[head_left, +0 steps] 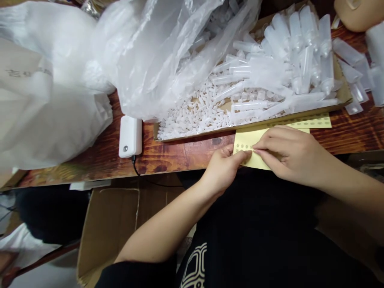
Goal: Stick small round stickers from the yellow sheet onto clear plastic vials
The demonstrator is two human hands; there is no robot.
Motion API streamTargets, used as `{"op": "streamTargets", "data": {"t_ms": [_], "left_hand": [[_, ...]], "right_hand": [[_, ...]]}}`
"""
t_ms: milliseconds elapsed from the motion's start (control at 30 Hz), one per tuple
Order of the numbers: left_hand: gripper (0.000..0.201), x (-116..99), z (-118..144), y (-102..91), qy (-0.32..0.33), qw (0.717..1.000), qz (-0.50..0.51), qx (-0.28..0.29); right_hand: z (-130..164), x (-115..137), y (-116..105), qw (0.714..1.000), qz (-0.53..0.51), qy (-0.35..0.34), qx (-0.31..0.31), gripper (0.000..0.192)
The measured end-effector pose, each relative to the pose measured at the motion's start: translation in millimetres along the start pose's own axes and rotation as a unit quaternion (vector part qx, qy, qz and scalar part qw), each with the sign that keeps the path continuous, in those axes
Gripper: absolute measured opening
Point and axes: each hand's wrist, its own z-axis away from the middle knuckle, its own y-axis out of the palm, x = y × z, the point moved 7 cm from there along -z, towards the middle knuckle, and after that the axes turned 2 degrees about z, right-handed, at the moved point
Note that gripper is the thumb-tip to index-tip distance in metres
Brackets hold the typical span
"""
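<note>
A yellow sheet of small round stickers (261, 160) is held at the table's front edge. Its left side is gripped by my left hand (223, 166), thumb on top and fingers beneath. My right hand (291, 154) pinches thumb and forefinger together at the row of stickers, close to the left thumb. Whether a loose sticker is between those fingertips is too small to tell. Just behind both hands lies a shallow cardboard tray (195, 136) with small white tips (192, 114) and translucent plastic tubes (306, 36). Another yellow sticker sheet (322, 121) lies partly under the tray.
A clear plastic bag (156, 52) covers the tray's left part. Large white bags (45, 100) stand at the left. A white device (130, 137) with a black cable rests on the wooden table (180, 160). More tubes (354, 72) lie at right. Below is a cardboard box (108, 224).
</note>
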Motion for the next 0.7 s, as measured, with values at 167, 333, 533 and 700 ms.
{"op": "streamTargets", "data": {"t_ms": [167,333,533,700], "left_hand": [[0.021,4,0,2.5,0.057,0.998,0.023,0.013],[0.026,6,1,3.1,0.093,0.996,0.013,0.002],[0.027,2,3,3.0,0.118,0.993,-0.021,-0.01],[0.029,1,3,2.7,0.115,0.993,-0.014,-0.013]], "right_hand": [[-1,2,1,0.999,0.027,-0.011,0.029,0.022],[-7,3,4,0.997,0.053,-0.021,0.051,0.024],[-10,5,9,0.992,0.088,-0.048,0.08,0.023],[-11,8,7,0.99,0.104,-0.064,0.07,0.022]]}}
